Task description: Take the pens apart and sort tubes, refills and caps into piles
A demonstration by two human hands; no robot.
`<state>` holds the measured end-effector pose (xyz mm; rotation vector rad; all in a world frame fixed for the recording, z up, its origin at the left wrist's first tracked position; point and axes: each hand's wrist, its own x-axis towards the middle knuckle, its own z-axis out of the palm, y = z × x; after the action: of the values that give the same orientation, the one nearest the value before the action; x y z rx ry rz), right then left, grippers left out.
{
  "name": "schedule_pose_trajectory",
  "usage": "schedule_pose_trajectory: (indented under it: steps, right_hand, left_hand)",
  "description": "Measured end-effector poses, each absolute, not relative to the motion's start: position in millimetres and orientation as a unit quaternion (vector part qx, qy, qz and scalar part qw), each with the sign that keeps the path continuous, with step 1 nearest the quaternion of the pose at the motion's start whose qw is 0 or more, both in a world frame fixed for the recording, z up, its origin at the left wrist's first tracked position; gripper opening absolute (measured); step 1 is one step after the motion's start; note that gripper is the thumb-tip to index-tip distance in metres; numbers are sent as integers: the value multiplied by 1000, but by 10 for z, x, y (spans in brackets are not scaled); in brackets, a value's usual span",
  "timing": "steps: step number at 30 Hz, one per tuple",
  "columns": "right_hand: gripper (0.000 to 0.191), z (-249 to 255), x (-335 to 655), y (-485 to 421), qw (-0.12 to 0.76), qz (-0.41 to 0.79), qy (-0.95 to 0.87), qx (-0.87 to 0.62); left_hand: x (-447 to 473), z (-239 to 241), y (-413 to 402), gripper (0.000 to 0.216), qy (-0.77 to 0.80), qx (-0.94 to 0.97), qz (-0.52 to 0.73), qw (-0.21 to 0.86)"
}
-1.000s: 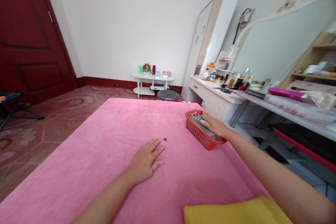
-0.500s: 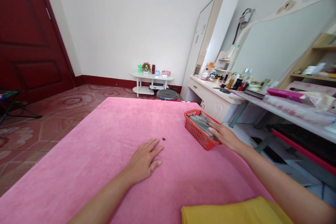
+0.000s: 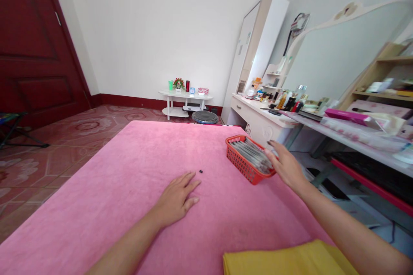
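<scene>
My left hand (image 3: 177, 197) lies flat on the pink cloth (image 3: 155, 146), fingers spread and holding nothing. Just beyond its fingertips is a tiny black piece (image 3: 201, 171), too small to name. An orange-red plastic basket (image 3: 241, 165) stands to the right, packed with thin grey things (image 3: 250, 153) lying side by side; their kind is unclear. Over the basket's right end is my right hand (image 3: 285, 165), thumb and fingers drawn together. A small pale bit with a dark end (image 3: 271, 147) shows at its fingers, blurred by motion.
Folded yellow cloth (image 3: 284, 262) lies at the near edge. Beyond the pink surface's right side stand a white dressing table (image 3: 258, 114) with bottles and a desk (image 3: 309, 125) with boxes. A low white table (image 3: 185, 93) is by the far wall.
My right hand has risen slightly and moved right, off the grey things towards the basket's outer rim. A small pale and dark bit now shows at its fingers. My left hand stays put.
</scene>
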<state>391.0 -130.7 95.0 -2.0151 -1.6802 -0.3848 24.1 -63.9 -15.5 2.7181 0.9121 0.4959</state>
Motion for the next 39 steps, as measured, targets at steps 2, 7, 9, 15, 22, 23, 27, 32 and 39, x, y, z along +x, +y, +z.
schedule_pose_trajectory:
  steps: [2,7,9,15,22,23,27,32,39]
  right_hand:
    - [57,931,4080,-1412,308,-182,-524,-773]
    - [61,753,4175,-1661,363,230,-327,-842]
    - [58,699,4079,-1691,377,416,-257,-786]
    - [43,679,3853,-1523,410,583,-185,-677]
    - [41,583,3851,-1410,487,529,-201,-665]
    - [42,571,3850,-1410,494,523,-205,-664]
    - [44,571,3832,-1404,493,503,-220,-674]
    - [53,679,3775,-1431,467,515,-221,-684]
    - [35,839,3455,-1502,361,594,-288,-659]
  left_hand:
    - [241,-150,-641,54,312,927,170,118]
    - [249,-145,-638,54,311,926,176,119]
    - [249,-144,-640,54,312,926,176,119]
    - [240,-138,-655,52,309,923,191,130]
    - [230,-132,-659,53,312,918,197,144]
    - [228,-131,-658,53,312,917,198,148]
    - [218,-128,-648,54,313,914,203,160]
    - [199,-121,-634,59,313,903,227,189]
    - [258,0,-538,69,353,740,403,407]
